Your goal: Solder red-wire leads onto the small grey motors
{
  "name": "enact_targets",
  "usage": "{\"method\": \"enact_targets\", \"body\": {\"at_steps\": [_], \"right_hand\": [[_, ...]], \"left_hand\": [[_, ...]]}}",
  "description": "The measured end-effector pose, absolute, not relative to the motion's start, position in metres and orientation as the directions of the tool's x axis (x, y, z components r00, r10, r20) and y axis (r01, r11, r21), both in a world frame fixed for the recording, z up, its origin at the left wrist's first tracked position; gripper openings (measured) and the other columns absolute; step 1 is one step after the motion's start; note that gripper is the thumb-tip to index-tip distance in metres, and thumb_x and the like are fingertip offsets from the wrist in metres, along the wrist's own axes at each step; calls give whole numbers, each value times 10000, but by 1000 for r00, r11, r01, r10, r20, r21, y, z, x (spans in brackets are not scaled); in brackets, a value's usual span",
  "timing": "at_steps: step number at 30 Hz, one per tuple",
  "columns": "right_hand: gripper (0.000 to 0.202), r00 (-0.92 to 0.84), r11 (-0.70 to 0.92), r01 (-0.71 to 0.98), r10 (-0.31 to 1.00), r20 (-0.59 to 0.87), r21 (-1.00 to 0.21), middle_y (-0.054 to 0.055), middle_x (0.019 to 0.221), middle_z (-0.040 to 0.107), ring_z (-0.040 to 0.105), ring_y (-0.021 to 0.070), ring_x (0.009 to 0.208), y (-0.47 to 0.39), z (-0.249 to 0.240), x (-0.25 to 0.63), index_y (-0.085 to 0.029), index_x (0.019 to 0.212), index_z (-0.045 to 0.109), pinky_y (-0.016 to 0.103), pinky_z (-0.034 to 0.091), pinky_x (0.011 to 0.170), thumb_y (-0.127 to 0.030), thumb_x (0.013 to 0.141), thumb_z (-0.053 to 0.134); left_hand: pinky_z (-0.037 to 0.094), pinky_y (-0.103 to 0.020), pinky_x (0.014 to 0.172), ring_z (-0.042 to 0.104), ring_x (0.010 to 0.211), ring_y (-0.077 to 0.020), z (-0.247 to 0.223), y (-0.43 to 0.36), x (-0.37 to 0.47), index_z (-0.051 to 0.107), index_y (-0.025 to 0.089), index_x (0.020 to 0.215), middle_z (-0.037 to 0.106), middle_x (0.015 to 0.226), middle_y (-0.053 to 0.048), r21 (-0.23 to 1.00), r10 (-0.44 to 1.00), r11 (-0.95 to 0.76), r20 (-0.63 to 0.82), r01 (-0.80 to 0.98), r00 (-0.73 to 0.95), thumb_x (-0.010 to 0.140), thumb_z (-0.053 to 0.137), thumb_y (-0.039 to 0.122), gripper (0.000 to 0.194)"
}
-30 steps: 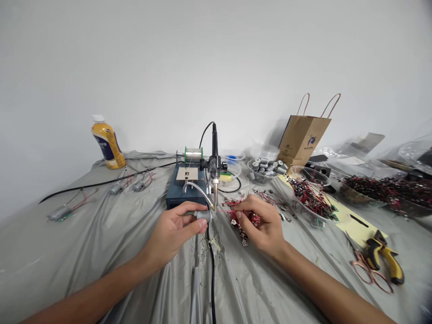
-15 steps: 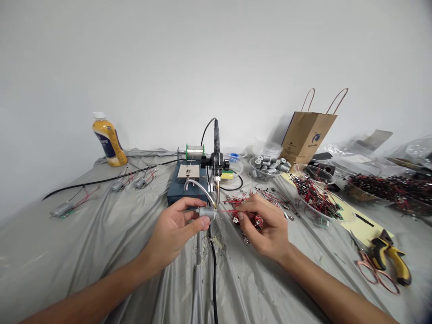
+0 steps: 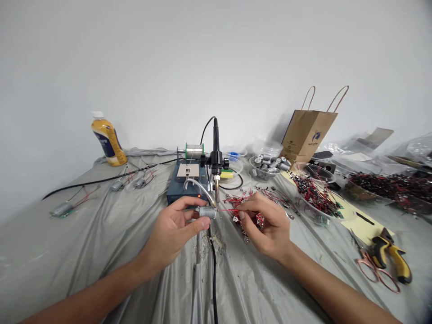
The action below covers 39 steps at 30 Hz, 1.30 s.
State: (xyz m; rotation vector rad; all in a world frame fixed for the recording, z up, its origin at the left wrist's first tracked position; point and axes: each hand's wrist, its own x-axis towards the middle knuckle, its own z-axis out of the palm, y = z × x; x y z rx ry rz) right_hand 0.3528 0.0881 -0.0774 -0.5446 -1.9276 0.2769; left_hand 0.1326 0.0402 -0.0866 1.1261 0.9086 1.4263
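Observation:
My left hand (image 3: 180, 229) is closed around a small silver electric motor (image 3: 207, 212), thumb in front and fingers behind. The motor's right end sits just under the tip of a soldering iron (image 3: 217, 191) clamped upright in a black holder. Between finger and thumb, my right hand (image 3: 265, 222) pinches a red wire (image 3: 229, 210) that runs left to the motor's end at the iron tip. Whether the wire touches the motor is too small to tell. A curved metal tube (image 3: 199, 183) also ends beside the tip. Behind my left hand stands the blue soldering station (image 3: 172, 189), with a red light showing.
A solder spool (image 3: 195, 150) sits on the station. Red wires with small parts (image 3: 241, 198) lie beside my right hand. Rightward are a tub of motors (image 3: 265, 173), a tub of wired parts (image 3: 317, 204), scissors (image 3: 378, 274) and pliers (image 3: 400, 265). Wired motors (image 3: 62, 209) lie left.
Both hands keep their hold and nearly the same place. A red light now shows on the station's front; the faint smoke around the iron has thinned.

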Motion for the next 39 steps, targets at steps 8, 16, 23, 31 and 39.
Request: {"method": "enact_targets", "body": {"at_steps": [8, 16, 23, 31, 39], "right_hand": [[146, -327, 875, 231, 482, 813, -425, 23, 717, 570, 496, 122, 630, 86, -77, 354, -180, 897, 673, 283, 389, 594, -65, 827, 617], [150, -325, 874, 233, 482, 814, -426, 22, 716, 567, 496, 123, 629, 85, -76, 353, -181, 895, 670, 284, 385, 590, -60, 824, 618], [147, -323, 876, 237, 479, 816, -420, 18, 705, 559, 499, 125, 620, 86, -76, 352, -187, 895, 675, 284, 381, 579, -72, 827, 614], [155, -337, 880, 247, 471, 815, -406, 17, 704, 554, 494, 120, 622, 86, -74, 353, -181, 902, 677, 278, 379, 576, -62, 827, 611], [167, -347, 881, 244, 469, 812, -405, 23, 717, 563, 504, 121, 636, 85, -75, 353, -176, 911, 678, 277, 389, 586, -51, 824, 610]], "left_hand": [[552, -234, 706, 671, 741, -127, -86, 40, 134, 659, 163, 1009, 735, 814, -32, 950, 988, -141, 151, -277, 16, 750, 853, 243, 334], [554, -213, 706, 664, 751, -106, -86, 40, 133, 666, 172, 1006, 718, 849, -11, 950, 983, -177, 182, -258, -3, 754, 852, 227, 318], [553, -215, 688, 663, 743, -112, -84, 39, 134, 663, 169, 1006, 721, 846, -20, 950, 983, -181, 186, -253, -5, 760, 848, 238, 316], [549, -202, 710, 668, 758, -104, -86, 39, 133, 662, 190, 1013, 730, 831, -2, 951, 978, -201, 209, -234, 10, 775, 841, 240, 302], [546, -201, 709, 661, 752, -101, -86, 40, 134, 659, 189, 1014, 729, 824, 0, 953, 979, -195, 203, -233, 11, 775, 841, 248, 307]]}}
